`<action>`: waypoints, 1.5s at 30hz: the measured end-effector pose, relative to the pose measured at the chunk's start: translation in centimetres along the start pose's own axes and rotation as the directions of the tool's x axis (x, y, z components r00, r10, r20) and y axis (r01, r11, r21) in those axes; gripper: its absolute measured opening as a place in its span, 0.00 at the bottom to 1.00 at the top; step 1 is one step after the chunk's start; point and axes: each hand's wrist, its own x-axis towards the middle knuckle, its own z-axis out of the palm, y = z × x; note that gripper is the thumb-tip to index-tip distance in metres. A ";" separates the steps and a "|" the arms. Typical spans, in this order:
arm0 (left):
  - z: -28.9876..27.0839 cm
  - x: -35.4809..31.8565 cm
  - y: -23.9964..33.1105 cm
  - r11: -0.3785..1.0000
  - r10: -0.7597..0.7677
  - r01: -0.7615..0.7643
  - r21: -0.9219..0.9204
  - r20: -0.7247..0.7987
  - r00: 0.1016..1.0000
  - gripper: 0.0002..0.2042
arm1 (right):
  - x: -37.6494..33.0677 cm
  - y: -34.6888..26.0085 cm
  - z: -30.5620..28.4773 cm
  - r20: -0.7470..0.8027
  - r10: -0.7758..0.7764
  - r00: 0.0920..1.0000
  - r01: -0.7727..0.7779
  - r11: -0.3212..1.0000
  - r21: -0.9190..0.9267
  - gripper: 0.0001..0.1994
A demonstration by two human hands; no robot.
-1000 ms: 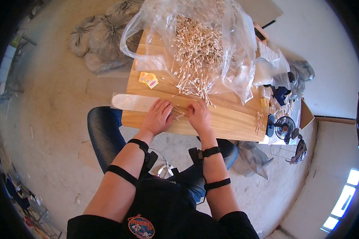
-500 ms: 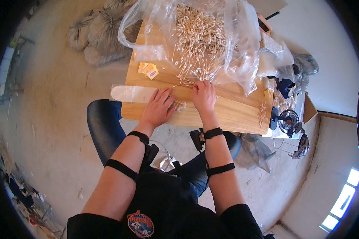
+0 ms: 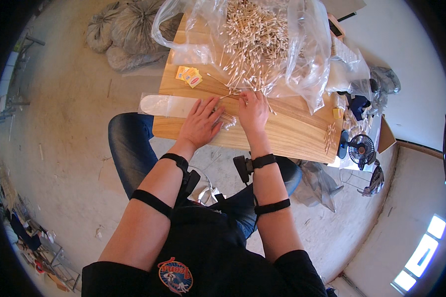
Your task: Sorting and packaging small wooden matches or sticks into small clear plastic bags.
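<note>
Loosely spread, our left hand (image 3: 200, 122) partly covers thin, pale cotton swabs (image 3: 228, 121) on the wooden table (image 3: 287, 131), our right hand (image 3: 253, 115) curled, hold unclear, near a clear plastic bag (image 3: 309, 59).

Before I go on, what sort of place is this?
Probably a small workshop or storeroom: loose cotton swabs are heaped in and before a clear plastic bag on the wooden table, and bulging grey sacks sit on the bare floor.
</note>
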 end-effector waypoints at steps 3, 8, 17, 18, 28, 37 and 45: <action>-0.1 -0.1 -0.1 1.000 -0.002 0.002 -0.021 0.011 1.000 0.22 | 0.4 0.6 -0.1 0.020 -0.050 0.999 0.052 0.996 -0.069 0.05; 0.1 -0.2 -0.2 0.998 -0.027 0.029 -0.061 0.025 0.999 0.24 | 0.4 0.2 0.0 0.088 -0.118 0.989 0.123 0.991 -0.058 0.03; 0.9 0.0 -0.2 0.999 -0.010 0.012 0.036 -0.056 0.998 0.27 | -2.1 -1.2 0.6 0.094 -0.203 0.975 0.191 0.974 0.124 0.05; 0.8 0.0 -0.2 1.000 -0.013 0.014 0.019 -0.055 0.998 0.26 | -2.2 -0.6 0.4 0.078 -0.188 0.979 0.180 0.978 0.104 0.07; 0.3 0.0 -0.4 1.000 0.000 0.000 -0.028 -0.017 1.000 0.21 | -4.0 1.7 -1.5 -0.066 -0.206 0.976 0.210 0.975 0.069 0.11; 0.6 0.3 -0.2 0.994 0.076 -0.079 0.080 0.038 0.996 0.24 | -5.3 1.3 -0.7 -0.085 -0.197 0.977 0.204 0.976 0.078 0.10; 0.9 0.2 -0.2 0.993 0.074 -0.079 0.090 0.060 0.995 0.24 | -4.1 2.6 -1.7 -0.089 -0.220 0.972 0.219 0.976 -0.023 0.12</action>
